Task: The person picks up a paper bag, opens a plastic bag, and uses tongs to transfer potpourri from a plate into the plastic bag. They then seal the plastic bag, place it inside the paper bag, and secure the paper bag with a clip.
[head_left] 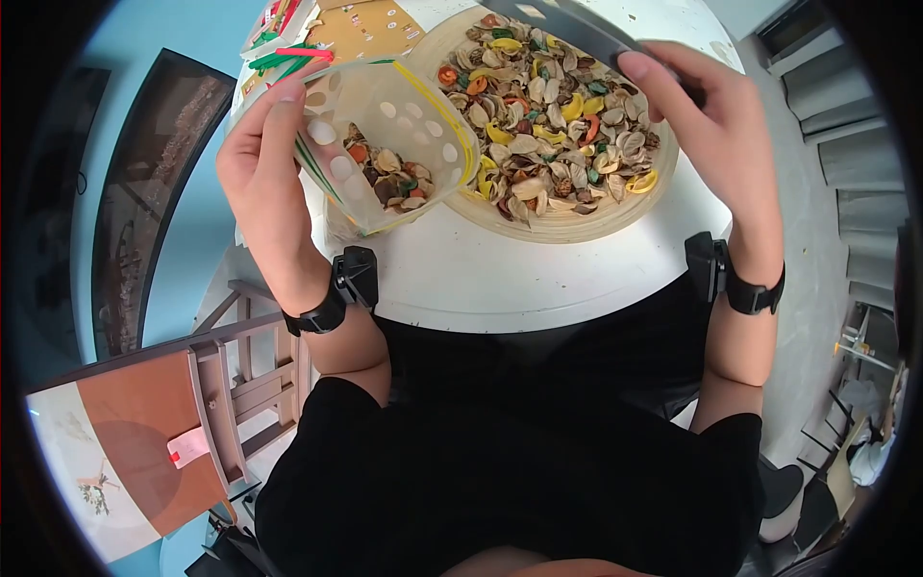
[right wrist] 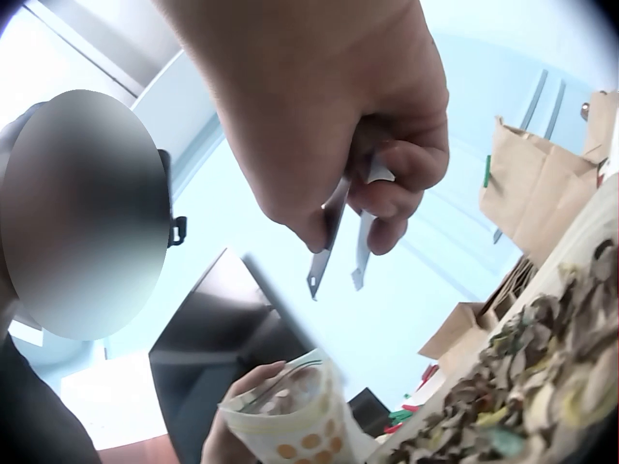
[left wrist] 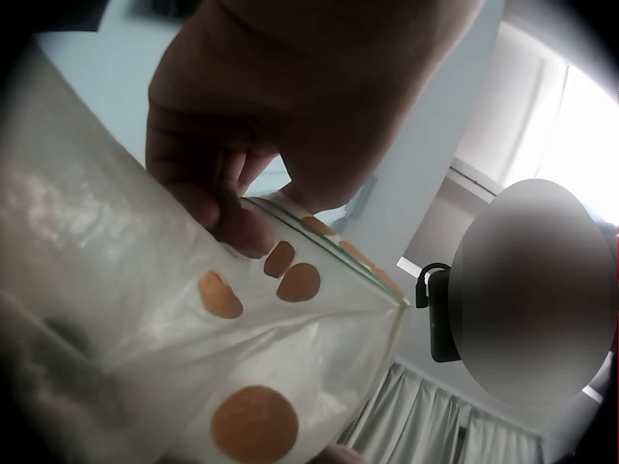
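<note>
My left hand (head_left: 261, 168) pinches the rim of a translucent zip bag (head_left: 437, 104) patterned with dots. The bag's mouth gapes upward, and a small heap of potpourri (head_left: 389, 178) lies inside. In the left wrist view, fingers and thumb clasp the bag (left wrist: 174, 338) near its green-striped seal. My right hand (head_left: 716, 120) holds grey metal tongs (head_left: 586, 34) above a round wooden tray (head_left: 577, 229). Dried petals, yellow and orange curls and green bits (head_left: 548, 125) are spread thickly over the tray. The right wrist view shows the tongs' two arms (right wrist: 331, 242) apart, nothing between their tips.
The tray and bag are at a white table (head_left: 461, 288), close to its near edge. Green and red strips (head_left: 293, 58) lie at the back left, beside a brown sheet (head_left: 375, 34). Brown paper bags (right wrist: 542, 184) stand beyond the tray. A wooden folding chair (head_left: 245, 385) is at the left.
</note>
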A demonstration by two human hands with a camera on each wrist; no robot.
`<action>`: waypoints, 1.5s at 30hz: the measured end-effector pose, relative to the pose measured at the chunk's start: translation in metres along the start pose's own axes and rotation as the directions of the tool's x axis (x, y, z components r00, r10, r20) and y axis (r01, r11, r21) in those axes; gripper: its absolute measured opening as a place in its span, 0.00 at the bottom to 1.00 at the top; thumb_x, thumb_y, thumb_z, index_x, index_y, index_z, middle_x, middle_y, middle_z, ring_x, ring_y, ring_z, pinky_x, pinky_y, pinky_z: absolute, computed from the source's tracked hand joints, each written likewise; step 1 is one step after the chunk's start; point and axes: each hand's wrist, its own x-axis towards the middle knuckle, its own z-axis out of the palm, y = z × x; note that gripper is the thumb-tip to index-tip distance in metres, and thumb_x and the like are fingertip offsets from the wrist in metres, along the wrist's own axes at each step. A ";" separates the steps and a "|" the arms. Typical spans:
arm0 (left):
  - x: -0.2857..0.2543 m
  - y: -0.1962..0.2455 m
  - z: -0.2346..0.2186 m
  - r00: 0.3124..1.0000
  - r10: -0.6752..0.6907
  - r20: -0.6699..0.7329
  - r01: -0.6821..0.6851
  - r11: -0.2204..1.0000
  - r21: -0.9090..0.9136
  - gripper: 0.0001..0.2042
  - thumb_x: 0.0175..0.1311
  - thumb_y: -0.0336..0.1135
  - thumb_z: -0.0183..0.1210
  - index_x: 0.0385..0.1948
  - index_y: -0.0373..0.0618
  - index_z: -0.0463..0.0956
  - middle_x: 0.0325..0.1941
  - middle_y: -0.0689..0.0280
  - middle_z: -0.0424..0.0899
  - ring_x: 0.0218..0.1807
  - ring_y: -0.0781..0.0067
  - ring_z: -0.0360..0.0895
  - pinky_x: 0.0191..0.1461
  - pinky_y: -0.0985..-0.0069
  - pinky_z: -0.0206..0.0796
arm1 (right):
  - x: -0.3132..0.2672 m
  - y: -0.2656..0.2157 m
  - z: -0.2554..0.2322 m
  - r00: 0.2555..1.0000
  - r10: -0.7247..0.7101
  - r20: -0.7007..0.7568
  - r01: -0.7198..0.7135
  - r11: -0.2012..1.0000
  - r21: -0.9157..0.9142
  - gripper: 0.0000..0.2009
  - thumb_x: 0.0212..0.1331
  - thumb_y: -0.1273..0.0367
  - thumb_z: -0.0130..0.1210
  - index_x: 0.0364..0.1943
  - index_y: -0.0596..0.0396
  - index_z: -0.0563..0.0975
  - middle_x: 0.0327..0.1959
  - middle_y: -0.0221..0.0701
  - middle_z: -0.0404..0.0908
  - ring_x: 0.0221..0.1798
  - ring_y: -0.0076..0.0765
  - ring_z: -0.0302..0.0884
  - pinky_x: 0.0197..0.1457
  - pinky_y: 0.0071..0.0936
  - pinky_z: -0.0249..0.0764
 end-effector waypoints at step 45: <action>0.000 0.000 0.006 0.999 -0.039 -0.016 0.038 0.998 -0.049 0.13 0.72 0.33 0.59 0.49 0.32 0.85 0.31 0.66 0.84 0.23 0.79 0.77 0.29 0.82 0.65 | -0.011 -0.017 -0.020 0.990 -0.044 0.134 0.035 0.997 0.065 0.14 0.67 0.67 0.65 0.51 0.64 0.84 0.28 0.25 0.83 0.29 0.15 0.72 0.34 0.17 0.68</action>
